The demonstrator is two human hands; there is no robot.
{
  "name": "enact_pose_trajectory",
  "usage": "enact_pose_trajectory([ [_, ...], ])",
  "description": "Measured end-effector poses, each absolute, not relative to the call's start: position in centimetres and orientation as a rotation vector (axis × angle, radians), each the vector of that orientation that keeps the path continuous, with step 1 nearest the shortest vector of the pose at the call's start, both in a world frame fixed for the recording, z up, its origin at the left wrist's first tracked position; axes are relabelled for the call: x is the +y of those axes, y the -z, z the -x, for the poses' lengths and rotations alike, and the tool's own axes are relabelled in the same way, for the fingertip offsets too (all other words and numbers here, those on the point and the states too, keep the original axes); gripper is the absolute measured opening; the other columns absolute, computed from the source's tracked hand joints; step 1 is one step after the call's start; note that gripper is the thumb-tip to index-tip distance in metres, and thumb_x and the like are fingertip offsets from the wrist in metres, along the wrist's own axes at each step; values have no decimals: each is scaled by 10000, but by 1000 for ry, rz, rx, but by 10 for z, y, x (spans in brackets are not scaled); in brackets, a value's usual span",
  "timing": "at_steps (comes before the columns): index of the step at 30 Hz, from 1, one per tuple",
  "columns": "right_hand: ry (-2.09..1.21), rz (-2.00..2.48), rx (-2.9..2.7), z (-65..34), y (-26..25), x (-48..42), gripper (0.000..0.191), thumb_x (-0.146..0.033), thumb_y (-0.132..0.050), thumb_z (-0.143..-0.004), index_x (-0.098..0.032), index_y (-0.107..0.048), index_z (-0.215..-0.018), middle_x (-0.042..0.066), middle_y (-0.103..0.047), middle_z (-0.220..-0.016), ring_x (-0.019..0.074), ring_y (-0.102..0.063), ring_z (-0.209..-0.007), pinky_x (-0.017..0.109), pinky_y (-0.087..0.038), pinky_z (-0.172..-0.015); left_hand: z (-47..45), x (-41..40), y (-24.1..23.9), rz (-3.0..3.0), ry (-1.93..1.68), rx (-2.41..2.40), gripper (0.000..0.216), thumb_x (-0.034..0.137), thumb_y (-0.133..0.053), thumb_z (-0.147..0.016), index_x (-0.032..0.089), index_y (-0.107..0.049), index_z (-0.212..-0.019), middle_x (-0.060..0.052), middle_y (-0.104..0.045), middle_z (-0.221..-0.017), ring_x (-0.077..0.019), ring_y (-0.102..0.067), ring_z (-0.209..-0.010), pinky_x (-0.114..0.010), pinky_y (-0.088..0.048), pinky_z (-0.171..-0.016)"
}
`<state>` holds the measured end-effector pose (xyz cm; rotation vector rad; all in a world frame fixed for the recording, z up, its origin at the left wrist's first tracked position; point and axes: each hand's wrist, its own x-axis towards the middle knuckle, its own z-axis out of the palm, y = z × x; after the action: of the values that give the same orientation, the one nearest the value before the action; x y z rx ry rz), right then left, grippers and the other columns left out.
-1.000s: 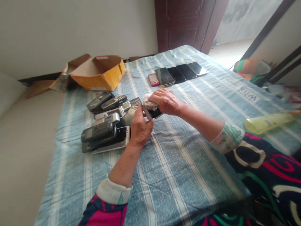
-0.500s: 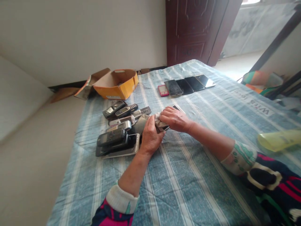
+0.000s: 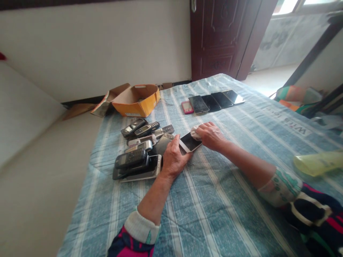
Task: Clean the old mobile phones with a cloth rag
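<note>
phone [image 3: 189, 143] — between hands [image 3: 175, 159] [image 3: 213, 136], under white cloth [image 3: 195, 132]

The right hand [image 3: 212, 137] has drawn the wad [image 3: 195, 133] away from the left hand [image 3: 173, 157], exposing more of the phone [image 3: 190, 142].

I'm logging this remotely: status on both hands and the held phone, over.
Left hand holding white-and-black rectangular phone. Right hand holding crumpled white cloth over its far end. Pile of dark and silver phones close beside left hand.

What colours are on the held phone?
The phone is black and white, best in head view.
</note>
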<state>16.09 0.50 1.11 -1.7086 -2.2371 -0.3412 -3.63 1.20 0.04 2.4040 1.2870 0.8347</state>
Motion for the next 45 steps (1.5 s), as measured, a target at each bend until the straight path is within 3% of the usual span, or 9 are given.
enact_pose_trajectory([
  [9, 269, 1213, -2430, -153, -2, -21, 211, -89, -429, -887, -167, -611, -812, 64, -609, -825, 193, -484, -808, 315, -325, -756, 36, 10, -3, -2482, -746, 1312, 737, 319, -785, -672, 124, -469, -1308, -150, -642, -1212, -322, -612, -1074, -429, -521, -920],
  [17, 353, 1560, -2263, -168, -5, -18, 218, -70, -438, -837, -155, -632, -785, 84, -605, -766, 210, -475, -762, 336, -312, -728, 34, 6, -9, -2520, -709, 1330, 681, 324, -787, -648, 149, -533, -1255, -104, -679, -1126, -311, -615, -1002, -404, -536, -867],
  [23, 335, 1269, -2450, -148, -4, -37, 233, -106, -427, -895, -164, -620, -779, 76, -610, -809, 208, -471, -792, 336, -332, -781, 36, 7, -4, -2525, -735, 1334, 664, 368, -764, -673, 157, -540, -1262, -101, -686, -1105, -309, -618, -1016, -388, -534, -864],
  [34, 353, 1879, -2124, -199, -1, -41, 199, -95, -470, -830, -169, -653, -859, 93, -663, -867, 233, -532, -819, 342, -320, -770, 35, 4, -7, -2576, -700, 1324, 649, 317, -775, -674, 122, -539, -1246, -128, -650, -1184, -318, -582, -1076, -422, -488, -966],
  [40, 324, 1990, -2029, -208, 0, -48, 198, -114, -492, -825, -195, -662, -886, 78, -676, -870, 226, -547, -793, 328, -328, -736, 35, 3, -6, -2578, -657, 1319, 693, 367, -780, -688, 145, -503, -1282, -141, -597, -1284, -332, -535, -1189, -458, -459, -1010],
  [45, 306, 1987, -2025, -208, 1, -48, 230, -100, -491, -824, -201, -662, -939, 72, -674, -870, 227, -552, -809, 323, -331, -732, 32, 3, -12, -2546, -600, 1349, 669, 357, -783, -697, 140, -516, -1270, -138, -615, -1253, -327, -529, -1192, -438, -472, -992],
])
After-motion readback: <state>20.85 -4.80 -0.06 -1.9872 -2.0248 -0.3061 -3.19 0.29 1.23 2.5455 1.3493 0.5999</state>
